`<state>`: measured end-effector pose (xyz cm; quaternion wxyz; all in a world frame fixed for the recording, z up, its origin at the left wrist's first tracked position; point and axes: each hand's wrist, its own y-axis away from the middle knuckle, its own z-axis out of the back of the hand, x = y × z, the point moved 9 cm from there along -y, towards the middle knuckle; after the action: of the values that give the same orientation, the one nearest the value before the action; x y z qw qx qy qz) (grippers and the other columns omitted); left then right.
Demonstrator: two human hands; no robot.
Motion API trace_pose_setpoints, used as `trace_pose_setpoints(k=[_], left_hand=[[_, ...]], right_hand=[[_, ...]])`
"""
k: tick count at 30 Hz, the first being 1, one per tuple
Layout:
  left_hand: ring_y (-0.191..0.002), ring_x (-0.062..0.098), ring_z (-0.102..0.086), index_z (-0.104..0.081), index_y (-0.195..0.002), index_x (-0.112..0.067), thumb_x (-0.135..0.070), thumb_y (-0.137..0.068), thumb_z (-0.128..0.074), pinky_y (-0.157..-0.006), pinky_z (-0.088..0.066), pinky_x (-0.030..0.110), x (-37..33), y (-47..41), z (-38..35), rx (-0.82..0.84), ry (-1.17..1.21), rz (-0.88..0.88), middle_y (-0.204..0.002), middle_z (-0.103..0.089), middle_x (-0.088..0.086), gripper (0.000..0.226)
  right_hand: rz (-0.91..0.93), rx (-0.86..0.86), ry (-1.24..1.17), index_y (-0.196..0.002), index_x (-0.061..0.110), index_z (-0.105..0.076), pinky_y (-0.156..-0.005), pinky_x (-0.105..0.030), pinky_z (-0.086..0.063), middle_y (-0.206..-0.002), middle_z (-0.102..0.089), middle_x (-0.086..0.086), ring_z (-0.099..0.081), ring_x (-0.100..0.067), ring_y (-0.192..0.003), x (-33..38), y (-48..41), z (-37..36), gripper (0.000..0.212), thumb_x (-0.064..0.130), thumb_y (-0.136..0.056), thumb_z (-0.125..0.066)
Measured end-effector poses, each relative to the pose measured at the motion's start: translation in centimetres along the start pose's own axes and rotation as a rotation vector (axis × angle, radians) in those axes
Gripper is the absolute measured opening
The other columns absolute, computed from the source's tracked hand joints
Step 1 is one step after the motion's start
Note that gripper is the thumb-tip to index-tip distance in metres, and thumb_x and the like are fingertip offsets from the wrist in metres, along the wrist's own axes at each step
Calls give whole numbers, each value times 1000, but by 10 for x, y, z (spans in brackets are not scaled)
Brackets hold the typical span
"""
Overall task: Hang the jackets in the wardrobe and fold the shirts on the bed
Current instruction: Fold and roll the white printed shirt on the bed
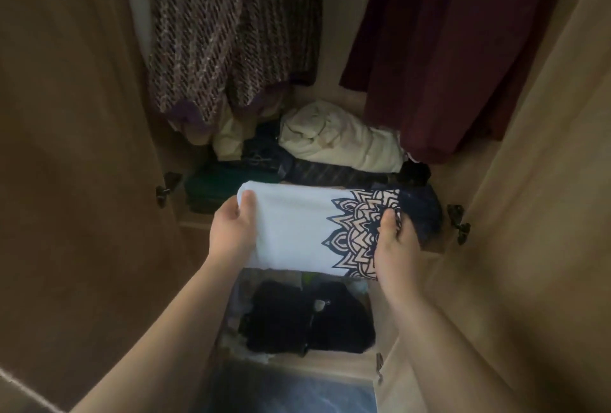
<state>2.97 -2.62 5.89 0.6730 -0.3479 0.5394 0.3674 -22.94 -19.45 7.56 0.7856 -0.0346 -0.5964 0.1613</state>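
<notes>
Evidently our thumbs [248,202] pressed on top, the other fingers hidden beneath, as left hand [231,230] and right hand [395,240] each pinched an end of the folded shirt [297,230], keeping it flat above the wardrobe [66,115] shelf's clothes pile [337,140], presumably for stacking.

Folded shirt [297,230] (mandala print) between 2 hands
</notes>
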Motion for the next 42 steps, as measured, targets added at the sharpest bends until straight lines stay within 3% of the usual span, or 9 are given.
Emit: trace_pose_setpoints(k=[3,11,19,24,28,32,36,39,42], left_hand=[[-95,14,-59,-54,-125,-27,-61,-97,-36,-84,-46,36,15,-44,-34,-37,-41,81,-102,-61,-10,47],[-87,18,-57,-56,-117,-15,-56,-101,-31,-81,-41,34,39,-166,-75,-83,-292,125,-99,-60,4,51],[-108,28,-56,-53,-131,-8,-57,-102,-25,-90,-39,31,65,-291,-128,111,-548,234,-125,-57,15,64],[-104,34,-63,-63,-111,-2,-60,-101,-21,-94,-50,40,129,-300,-153,264,-741,268,-115,-66,20,72],[-110,37,-58,-40,-129,-8,-66,-95,-28,-92,-48,44,111,-304,-147,135,-826,164,-121,-59,19,68],[-129,35,-42,-40,-137,-11,-60,-93,-35,-106,-38,50,50,-287,-158,75,-802,-333,-137,-49,15,65],[-151,24,-8,-20,-155,-28,-61,-94,-17,-122,-7,49,33,-243,-211,438,-967,-681,-163,-20,2,70],[-152,25,-5,-10,-157,-37,-67,-92,-6,-121,-2,54,72,-235,-220,525,-1140,-622,-165,-13,3,72],[-147,29,-27,-31,-153,-35,-62,-94,-24,-119,-12,56,90,-234,-222,484,-1178,-625,-159,-32,6,65]], right_hand=[[-11,44,50,-135,11,-49,-85,-25,-35,-125,-60,-7,-56,-27,-115,-15,-58,-20,48,43,-105,-30],[-126,183,134,-132,10,-43,-81,-32,-41,-120,-58,-12,-58,-31,-104,-55,-164,-106,47,45,-105,-28],[-252,179,369,-123,2,-47,-91,-39,-42,-128,-56,-28,-55,-42,-116,-98,-256,-180,48,42,-105,-28],[-435,229,608,-134,2,-46,-108,-45,-36,-137,-52,-26,-50,-40,-125,-168,-247,-199,60,49,-104,-24],[-469,210,483,-136,4,-43,-107,-44,-38,-138,-51,-23,-50,-39,-125,-169,-254,-194,67,59,-99,-32],[19,41,566,-137,8,-46,-109,-47,-38,-137,-50,-17,-45,-35,-129,-102,-261,-176,69,61,-95,-30],[634,198,804,-143,13,-48,-117,-48,-25,-150,-42,-12,-31,-33,-143,-42,-230,-216,51,36,-99,-40],[574,373,959,-147,19,-45,-117,-53,-25,-154,-39,-11,-32,-34,-144,-82,-218,-244,56,44,-100,-31],[467,421,1025,-147,22,-45,-117,-53,-24,-152,-43,-11,-39,-33,-140,-113,-216,-251,56,45,-100,-26]])
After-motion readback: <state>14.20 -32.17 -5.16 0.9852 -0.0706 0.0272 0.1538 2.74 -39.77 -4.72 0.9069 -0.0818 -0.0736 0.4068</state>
